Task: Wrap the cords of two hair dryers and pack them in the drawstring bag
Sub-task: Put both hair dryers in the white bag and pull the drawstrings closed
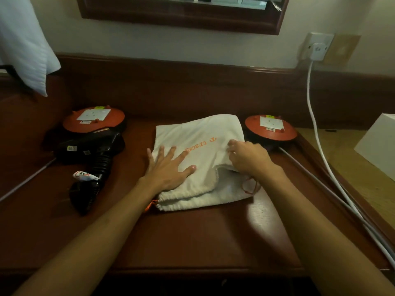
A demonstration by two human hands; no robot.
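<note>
Drawstring bag (198, 144) flat on worktop (213, 231), directly under both hands, mouth edge toward the wearer. Left hand (168, 165) spread flat, fingers straight, pressing the bag's left half. Right hand (245, 157) curled, pinching the upper cloth layer at the right side, mouth partly lifted there. Black hair dryer (94, 154) left of the left hand, apart from the bag, long axis running from upper left down toward the wearer; nearer the left hand. Likely next: left-hand reach for it. Cord wrap state hard to make out in the dark. Second dryer not identifiable; whether it is inside the bag cannot be told. Orange drawstring (250, 184) loops out below the right wrist.
</note>
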